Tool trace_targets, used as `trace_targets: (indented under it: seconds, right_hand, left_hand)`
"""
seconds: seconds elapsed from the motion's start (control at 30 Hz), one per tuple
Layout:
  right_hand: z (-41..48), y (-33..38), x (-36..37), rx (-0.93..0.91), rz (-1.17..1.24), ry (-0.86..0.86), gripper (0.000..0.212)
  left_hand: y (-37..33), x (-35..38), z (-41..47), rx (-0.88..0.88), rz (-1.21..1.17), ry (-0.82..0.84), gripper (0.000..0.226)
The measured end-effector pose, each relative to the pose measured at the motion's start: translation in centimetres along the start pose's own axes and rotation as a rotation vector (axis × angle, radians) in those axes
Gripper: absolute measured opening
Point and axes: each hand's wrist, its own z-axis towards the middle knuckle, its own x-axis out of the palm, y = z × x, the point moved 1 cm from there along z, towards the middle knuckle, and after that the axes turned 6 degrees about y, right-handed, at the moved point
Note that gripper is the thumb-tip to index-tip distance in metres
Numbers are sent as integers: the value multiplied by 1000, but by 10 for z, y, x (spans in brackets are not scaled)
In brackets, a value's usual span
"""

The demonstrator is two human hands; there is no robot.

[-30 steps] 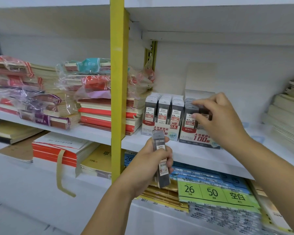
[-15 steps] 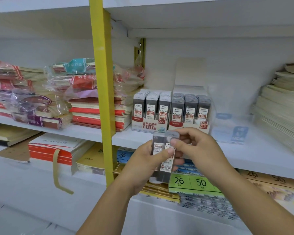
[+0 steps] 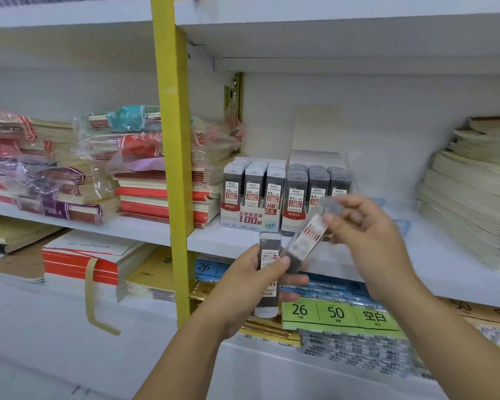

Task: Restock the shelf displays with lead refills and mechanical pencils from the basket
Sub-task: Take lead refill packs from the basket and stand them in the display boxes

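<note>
Now, left hand point(image 3: 248, 287): grips one refill case point(image 3: 268, 248) upright, in reserve.
Right hand point(image 3: 367, 235): pinches tilted refill point(image 3: 308, 236), likely bound for 0.7 display box point(image 3: 293, 215).

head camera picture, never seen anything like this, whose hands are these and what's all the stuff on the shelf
There is no machine here. A person wears one camera on the head, so the picture looks forward and down at that person's own two hands. They stand before a white shelf in a shop.

The left hand grips an upright refill case, a small grey box of pencil leads. The right hand pinches a tilted refill case, which looks blurred.

On the shelf behind the hands stand two display boxes, the 0.5 box and the 0.7 box. Both hold rows of the same cases.

Left of the yellow post lie stacks of notebooks, some in plastic wrap. More paper stacks lie at the far right, and label sheets lie on the shelf below.
</note>
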Motion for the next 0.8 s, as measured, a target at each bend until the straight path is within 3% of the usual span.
trace_targets:
  seconds: [0.1,0.2,0.33,0.5,0.63,0.8]
  right_hand:
    - [27,24,-23,-200,-116,-163,22]
    - [55,36,-32,-305,-335,-116,25]
    - [79,30,-28,-236,-663,30,22]
    - [90,18,-25,-118,-779,155,21]
    - [89,8,-22,-182,-1052,72,26]
    - [58,7,-18,-202,-1019,-99,38]
  left_hand:
    - [0,-7,2,0,26,-41,15]
    - [0,-10,3,9,49,-65,15]
    - [-2,-12,4,31,11,-108,15]
    - [-3,-13,3,34,76,-100,15]
    - [-4,-14,2,43,100,-113,15]
    - [-5,-12,-1,34,124,-107,14]
